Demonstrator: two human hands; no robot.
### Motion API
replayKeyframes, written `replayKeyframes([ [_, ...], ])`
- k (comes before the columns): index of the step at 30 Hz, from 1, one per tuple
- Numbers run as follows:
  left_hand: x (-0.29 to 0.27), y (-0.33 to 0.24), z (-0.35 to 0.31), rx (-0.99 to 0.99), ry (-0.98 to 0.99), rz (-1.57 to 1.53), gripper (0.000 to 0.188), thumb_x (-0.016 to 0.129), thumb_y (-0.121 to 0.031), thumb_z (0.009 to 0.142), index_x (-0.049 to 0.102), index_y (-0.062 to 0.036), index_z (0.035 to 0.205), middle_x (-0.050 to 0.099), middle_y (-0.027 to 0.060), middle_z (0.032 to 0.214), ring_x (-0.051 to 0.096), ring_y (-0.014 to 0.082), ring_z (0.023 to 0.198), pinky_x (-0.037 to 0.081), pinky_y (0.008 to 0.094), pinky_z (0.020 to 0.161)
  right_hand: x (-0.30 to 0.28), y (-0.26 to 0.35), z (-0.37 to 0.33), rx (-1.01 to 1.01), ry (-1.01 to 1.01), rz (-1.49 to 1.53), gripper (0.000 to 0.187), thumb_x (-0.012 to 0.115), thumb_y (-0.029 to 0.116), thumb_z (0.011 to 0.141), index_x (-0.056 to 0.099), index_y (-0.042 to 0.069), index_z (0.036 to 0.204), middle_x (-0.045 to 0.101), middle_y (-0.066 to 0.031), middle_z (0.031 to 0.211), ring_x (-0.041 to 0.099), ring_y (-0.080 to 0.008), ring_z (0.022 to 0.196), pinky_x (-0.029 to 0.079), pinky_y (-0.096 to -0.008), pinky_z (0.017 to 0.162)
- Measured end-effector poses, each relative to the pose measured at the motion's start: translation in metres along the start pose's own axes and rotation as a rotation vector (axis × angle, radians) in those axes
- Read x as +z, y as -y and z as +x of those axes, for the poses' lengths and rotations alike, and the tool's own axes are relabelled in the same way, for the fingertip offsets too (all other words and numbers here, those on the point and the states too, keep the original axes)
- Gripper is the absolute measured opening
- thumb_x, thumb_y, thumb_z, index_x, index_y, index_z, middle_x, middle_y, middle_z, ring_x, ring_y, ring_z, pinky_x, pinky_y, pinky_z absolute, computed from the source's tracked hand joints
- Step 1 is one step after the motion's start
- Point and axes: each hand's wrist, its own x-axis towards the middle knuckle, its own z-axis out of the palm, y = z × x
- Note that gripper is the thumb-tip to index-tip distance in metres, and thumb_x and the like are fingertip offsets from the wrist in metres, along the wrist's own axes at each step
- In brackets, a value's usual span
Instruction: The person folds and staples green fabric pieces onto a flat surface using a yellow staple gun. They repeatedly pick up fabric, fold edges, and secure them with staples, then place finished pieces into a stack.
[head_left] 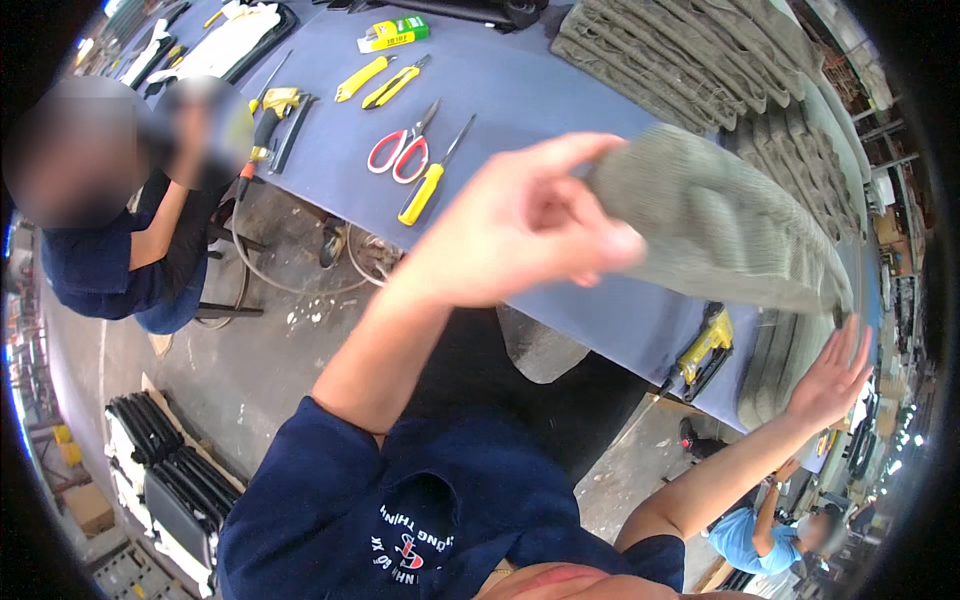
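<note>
My left hand [535,225] is raised over the table, its thumb and fingers closed at the near-left end of a grey-green fabric piece [725,225]. The fabric stretches in the air to the right, slightly blurred by motion, with folds along its surface. At its far right end is my right hand [835,378], fingers stretched out and apart; whether they touch the fabric I cannot tell. Beneath the cloth a yellow staple gun [707,350] lies at the table's front edge, beside a stack of folded grey fabric [785,365].
On the blue-grey table [330,150] lie red-handled scissors [405,150], a yellow screwdriver [430,190], yellow pliers [397,82], a yellow cutter [360,78] and a green-yellow box [395,35]. Layered grey fabric [670,60] covers the back right. A co-worker [110,220] sits at left.
</note>
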Motion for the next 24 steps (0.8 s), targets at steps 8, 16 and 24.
replayKeyframes([
  [8, -0.030, 0.021, 0.017, -0.107, -0.100, 0.216, 0.038, 0.056, -0.029, 0.113, 0.070, 0.0037, 0.127, 0.069, 0.0057, 0.068, 0.069, 0.0092, 0.071, 0.055, 0.0290, 0.070, 0.208, 0.015, -0.081, -0.478, 0.672, -0.498, 0.042, 0.046, 0.030, 0.111, 0.078, 0.003, 0.110, 0.077, -0.0160, 0.114, 0.068, -0.0292, 0.122, 0.043, -0.0411, 0.114],
  [16, -0.170, 0.154, -0.038, -0.305, -0.560, 1.594, 0.049, 0.077, -0.038, 0.093, 0.068, -0.0061, 0.129, 0.075, 0.0183, 0.104, 0.073, 0.0390, 0.105, 0.059, 0.0482, 0.090, 0.233, 0.004, -0.085, -0.739, 0.523, -0.637, 0.036, 0.049, 0.024, 0.109, 0.070, 0.003, 0.090, 0.071, -0.0128, 0.092, 0.066, -0.0328, 0.094, 0.047, -0.0409, 0.093],
  [24, -0.148, 0.124, -0.023, -0.257, -0.500, 0.381, 0.037, 0.067, -0.033, 0.106, 0.063, -0.0066, 0.131, 0.075, 0.0105, 0.102, 0.070, 0.0150, 0.086, 0.053, 0.0338, 0.070, 0.206, 0.011, -0.092, -0.836, 0.502, -0.553, 0.033, 0.047, 0.016, 0.107, 0.071, -0.001, 0.093, 0.073, -0.0139, 0.095, 0.067, -0.0326, 0.097, 0.048, -0.0422, 0.095],
])
